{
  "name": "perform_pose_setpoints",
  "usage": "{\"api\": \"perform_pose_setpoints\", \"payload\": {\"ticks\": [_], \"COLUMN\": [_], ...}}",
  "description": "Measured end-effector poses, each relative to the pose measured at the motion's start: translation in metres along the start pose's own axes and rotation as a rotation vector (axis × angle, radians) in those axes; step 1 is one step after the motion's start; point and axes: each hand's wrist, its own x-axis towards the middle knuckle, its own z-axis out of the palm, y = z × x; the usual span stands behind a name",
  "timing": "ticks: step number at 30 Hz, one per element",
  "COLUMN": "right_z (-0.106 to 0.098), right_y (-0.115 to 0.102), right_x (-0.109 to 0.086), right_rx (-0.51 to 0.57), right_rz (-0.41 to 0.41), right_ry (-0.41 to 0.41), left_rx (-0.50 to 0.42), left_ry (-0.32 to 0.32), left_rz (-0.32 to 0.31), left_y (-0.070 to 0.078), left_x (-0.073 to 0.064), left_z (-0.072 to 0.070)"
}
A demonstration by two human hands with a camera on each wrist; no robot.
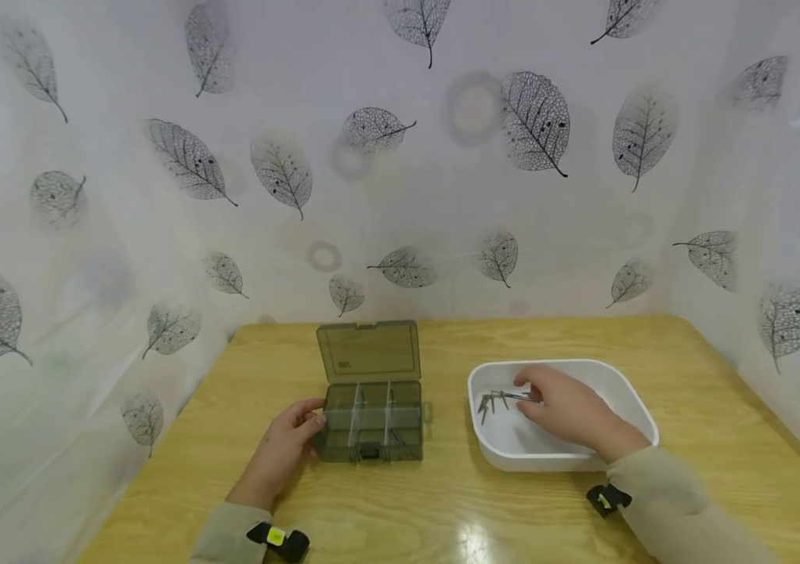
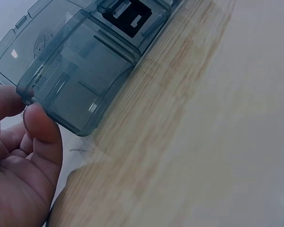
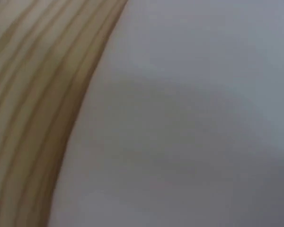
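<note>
A translucent grey-green compartment box (image 1: 371,411) stands on the table with its hinged lid (image 1: 371,352) raised. My left hand (image 1: 287,439) grips its left side, and in the left wrist view the thumb (image 2: 40,123) and index finger (image 2: 7,100) pinch a corner. A thin dark piece lies in the front right compartment. Inside the white tray (image 1: 512,446), several small metal screws (image 1: 491,403) lie at the left. My right hand (image 1: 569,403) reaches over them, thumb and index finger apart with metal pieces between; its other fingers are hidden. The right wrist view shows only the blurred tray wall.
The wooden table (image 1: 442,501) carries the box at the left and the tray at the right, with a gap between them. A white curtain (image 1: 442,196) with leaf prints hangs behind and along both sides. A small clear latch (image 1: 428,413) projects from the box's right side.
</note>
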Motion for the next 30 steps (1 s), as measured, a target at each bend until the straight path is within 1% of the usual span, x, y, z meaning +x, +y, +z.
{"api": "perform_pose_setpoints", "payload": {"ticks": [5,12,18,24,27,30], "right_z": [-0.003,0.0,0.004,0.003,0.002,0.003], "right_y": [0.016,0.024,0.025,0.025,0.025,0.027], "right_x": [-0.006,-0.012,-0.014,-0.015,-0.014,-0.014], "right_rx": [0.009,0.019,0.017,-0.009,-0.006,-0.005], "right_rz": [0.035,0.066,0.058,0.055,0.067,0.061], "right_ry": [-0.067,-0.147,-0.159,-0.158,-0.163,-0.172], "left_rx": [-0.004,0.013,0.029,0.027,0.027,0.028], "left_ry": [-0.003,-0.006,-0.01,-0.009,-0.007,-0.008], "left_rz": [-0.007,-0.016,-0.022,-0.014,-0.013,-0.014], "left_y": [0.001,0.003,0.003,0.002,0.002,0.003], "left_x": [-0.002,-0.003,-0.003,-0.003,-0.003,-0.004], "left_z": [-0.001,-0.002,-0.001,-0.001,-0.001,-0.002]}}
